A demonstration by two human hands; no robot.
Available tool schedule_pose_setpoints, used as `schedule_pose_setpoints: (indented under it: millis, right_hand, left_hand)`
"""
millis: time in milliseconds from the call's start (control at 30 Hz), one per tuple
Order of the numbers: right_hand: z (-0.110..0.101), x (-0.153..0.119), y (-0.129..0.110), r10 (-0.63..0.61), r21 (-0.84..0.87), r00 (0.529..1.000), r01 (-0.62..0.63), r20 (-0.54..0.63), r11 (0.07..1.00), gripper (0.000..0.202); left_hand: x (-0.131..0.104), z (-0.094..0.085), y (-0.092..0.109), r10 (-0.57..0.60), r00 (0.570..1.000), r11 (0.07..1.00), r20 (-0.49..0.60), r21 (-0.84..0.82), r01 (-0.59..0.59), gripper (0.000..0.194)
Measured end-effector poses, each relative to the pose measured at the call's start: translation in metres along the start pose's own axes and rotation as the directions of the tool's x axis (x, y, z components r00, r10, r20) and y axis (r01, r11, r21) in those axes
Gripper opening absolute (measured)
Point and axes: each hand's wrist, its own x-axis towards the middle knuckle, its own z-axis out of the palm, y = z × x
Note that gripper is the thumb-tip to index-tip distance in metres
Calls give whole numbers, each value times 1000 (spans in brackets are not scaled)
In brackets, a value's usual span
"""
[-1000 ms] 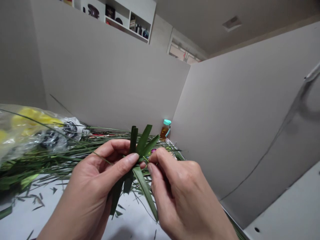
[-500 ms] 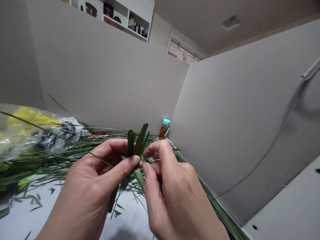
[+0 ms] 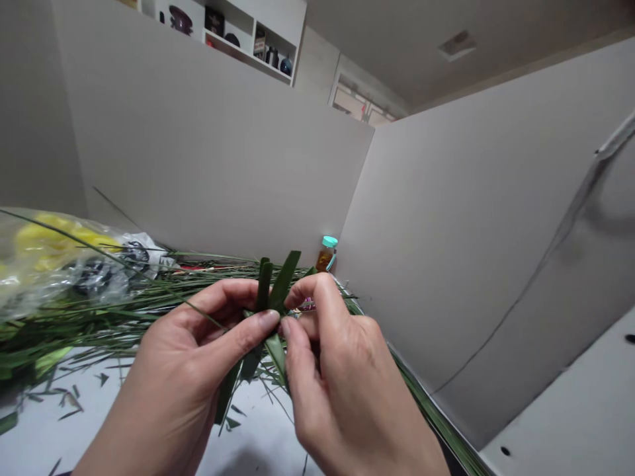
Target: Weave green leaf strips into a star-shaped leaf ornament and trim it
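Several flat green leaf strips (image 3: 282, 281) cross each other between my two hands, with ends pointing up and others hanging below. My left hand (image 3: 198, 357) pinches the crossing from the left, its thumb pressed over the strips. From the right, my right hand (image 3: 337, 357) has its thumb and forefinger closed at the same crossing, where one strip end shows behind the forefinger. The exact grip of the right fingertips is partly hidden. A long thin blade runs from the left hand toward the upper left.
A heap of long green blades (image 3: 114, 324) lies behind and left of my hands. Clear plastic bags (image 3: 64, 254) with yellow contents rest on it. A bottle with a turquoise lid (image 3: 326, 254) stands by the partition corner. Leaf scraps dot the white table (image 3: 99, 423).
The upright strip ends have spread apart, and one has tilted right behind my right forefinger. Both hands keep nearly the same position.
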Motion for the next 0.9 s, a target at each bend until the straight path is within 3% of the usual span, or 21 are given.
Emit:
schedule_pose_setpoints:
  millis: [200, 600, 900]
  right_hand:
    - [-6, -1, 0, -41, 67, 998, 44, -38, 997, 9]
    - [-19, 0, 2, -143, 99, 989, 138, 46, 986, 18]
    - [-21, 2, 4, -168, 162, 983, 155, 71, 975, 20]
  left_hand:
    - [3, 2, 8, -25, 1000, 997, 9, -70, 25, 37]
    - [-2, -7, 4, -60, 994, 994, 91, -84, 68, 38]
    - [-3, -7, 6, -70, 995, 990, 69, -121, 78, 40]
